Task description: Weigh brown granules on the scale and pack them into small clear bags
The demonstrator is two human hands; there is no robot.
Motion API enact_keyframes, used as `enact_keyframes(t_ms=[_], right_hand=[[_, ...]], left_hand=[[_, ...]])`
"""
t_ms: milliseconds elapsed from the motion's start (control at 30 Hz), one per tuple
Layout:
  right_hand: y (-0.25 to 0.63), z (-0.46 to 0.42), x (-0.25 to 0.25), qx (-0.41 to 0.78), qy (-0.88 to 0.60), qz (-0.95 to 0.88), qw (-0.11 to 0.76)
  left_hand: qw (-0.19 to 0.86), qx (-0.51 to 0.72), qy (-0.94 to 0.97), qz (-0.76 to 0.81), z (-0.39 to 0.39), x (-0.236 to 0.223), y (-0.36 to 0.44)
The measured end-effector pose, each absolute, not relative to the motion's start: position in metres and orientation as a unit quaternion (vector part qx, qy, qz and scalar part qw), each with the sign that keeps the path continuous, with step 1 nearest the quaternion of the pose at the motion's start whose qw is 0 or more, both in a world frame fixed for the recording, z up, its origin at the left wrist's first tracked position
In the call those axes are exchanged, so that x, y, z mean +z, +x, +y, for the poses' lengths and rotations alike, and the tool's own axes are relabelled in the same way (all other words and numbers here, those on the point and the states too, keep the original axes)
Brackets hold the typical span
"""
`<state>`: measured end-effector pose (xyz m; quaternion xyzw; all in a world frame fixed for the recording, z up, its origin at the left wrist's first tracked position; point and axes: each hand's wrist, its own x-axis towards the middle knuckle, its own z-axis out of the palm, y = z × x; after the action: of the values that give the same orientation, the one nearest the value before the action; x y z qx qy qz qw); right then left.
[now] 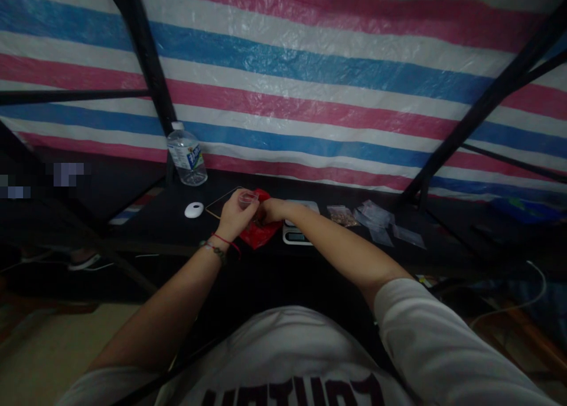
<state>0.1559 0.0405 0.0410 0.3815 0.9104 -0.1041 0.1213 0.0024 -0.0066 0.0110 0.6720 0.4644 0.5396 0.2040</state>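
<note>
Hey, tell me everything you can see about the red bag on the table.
The red bag looks like thin, shiny plastic, crumpled and loose. It sits near the front edge of the black table, just left of the scale. The right hand is at its middle, while the left hand holds a clear cup by it. The hands hide much of it, and its contents can't be made out.

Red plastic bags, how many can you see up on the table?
1. The red plastic bag is just left of the scale, partly covered by the left hand and right hand. Another could be hidden underneath.
</note>
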Motion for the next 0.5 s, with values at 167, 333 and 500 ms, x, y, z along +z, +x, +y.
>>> enact_keyframes(t_ms=[167,333,500], right_hand=[[0.1538,0.0421,0.0388,-0.076,0.390,0.908,0.135],[0.1503,0.0355,0.0446,-0.067,0.393,0.905,0.147],[0.1466,0.0340,0.0451,-0.068,0.407,0.898,0.155]], left_hand=[[0.194,0.547,0.673,0.459,-0.0081,0.0129,0.0017],[0.197,0.548,0.676,0.451,-0.0077,0.0122,0.0009],[0.203,0.542,0.677,0.454,-0.0090,0.0131,0.0010]])
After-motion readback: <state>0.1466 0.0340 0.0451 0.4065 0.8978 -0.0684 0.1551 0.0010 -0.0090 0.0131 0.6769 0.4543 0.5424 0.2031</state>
